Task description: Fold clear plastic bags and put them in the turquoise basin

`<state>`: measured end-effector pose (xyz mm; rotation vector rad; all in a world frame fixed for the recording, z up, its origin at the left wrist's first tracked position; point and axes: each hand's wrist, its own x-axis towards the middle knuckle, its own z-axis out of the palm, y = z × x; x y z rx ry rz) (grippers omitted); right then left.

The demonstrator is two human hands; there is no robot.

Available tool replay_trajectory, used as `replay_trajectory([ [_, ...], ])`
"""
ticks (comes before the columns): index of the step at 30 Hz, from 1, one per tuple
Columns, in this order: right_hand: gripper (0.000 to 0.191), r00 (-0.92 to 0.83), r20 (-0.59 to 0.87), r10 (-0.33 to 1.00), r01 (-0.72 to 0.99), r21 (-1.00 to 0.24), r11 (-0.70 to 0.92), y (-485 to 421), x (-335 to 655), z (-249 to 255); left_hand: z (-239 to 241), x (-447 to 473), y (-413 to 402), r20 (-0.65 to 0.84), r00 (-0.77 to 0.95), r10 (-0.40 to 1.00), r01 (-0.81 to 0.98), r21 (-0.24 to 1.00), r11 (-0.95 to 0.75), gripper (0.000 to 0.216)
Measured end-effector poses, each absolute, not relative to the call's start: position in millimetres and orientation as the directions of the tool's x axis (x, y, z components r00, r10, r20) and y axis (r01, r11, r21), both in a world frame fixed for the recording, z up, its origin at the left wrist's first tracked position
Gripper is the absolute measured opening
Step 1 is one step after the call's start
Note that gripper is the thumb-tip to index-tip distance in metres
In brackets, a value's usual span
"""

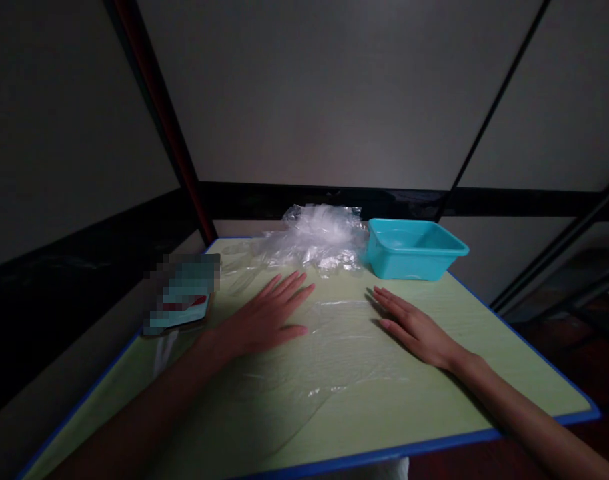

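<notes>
A clear plastic bag (339,350) lies spread flat on the table between my two hands. My left hand (271,313) is open, palm down with its fingers spread, by the bag's upper left side. On the other side my right hand (409,327) is stretched out, fingers straight and thumb a little apart, near the bag's right edge. Neither hand holds anything. Whether the fingertips press on the film cannot be made out. Beyond the hands sits a crumpled heap of clear plastic bags (319,237).
A turquoise plastic basin (409,260) stands at the table's back right. At the left edge lies a partly blurred flat object (187,300), phone-like in shape. The light green table (459,407) has a blue rim, with dark-banded panels behind it.
</notes>
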<state>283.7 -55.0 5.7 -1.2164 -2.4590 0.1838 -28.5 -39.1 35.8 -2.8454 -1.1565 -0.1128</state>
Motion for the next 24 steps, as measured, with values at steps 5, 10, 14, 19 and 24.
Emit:
replay_trajectory([
  [5,0.027,-0.632,0.395,0.666,0.641,-0.217,0.736,-66.6,277.7,17.7,29.1,-40.0,-44.5,0.160,0.749,0.643,0.650,0.006,-0.760,0.062],
  [10,0.019,-0.829,0.404,0.387,0.444,0.052,0.895,-96.5,235.6,28.2,22.5,-42.5,-41.5,0.284,0.750,0.597,0.614,0.035,-0.788,0.049],
  [14,0.024,-0.919,0.356,0.169,0.236,0.152,0.960,-114.9,189.6,33.8,23.0,-40.2,-41.9,0.360,0.746,0.561,0.586,0.047,-0.809,0.039],
  [19,0.023,-0.957,0.291,0.004,0.056,0.170,0.984,-114.2,159.7,39.6,21.4,-36.1,-47.3,0.425,0.737,0.525,0.534,0.109,-0.838,0.028],
  [24,0.022,-0.971,0.231,-0.052,-0.006,0.195,0.981,-106.1,151.4,43.5,23.5,-29.2,-48.4,0.559,0.528,0.640,0.487,0.418,-0.767,0.019],
])
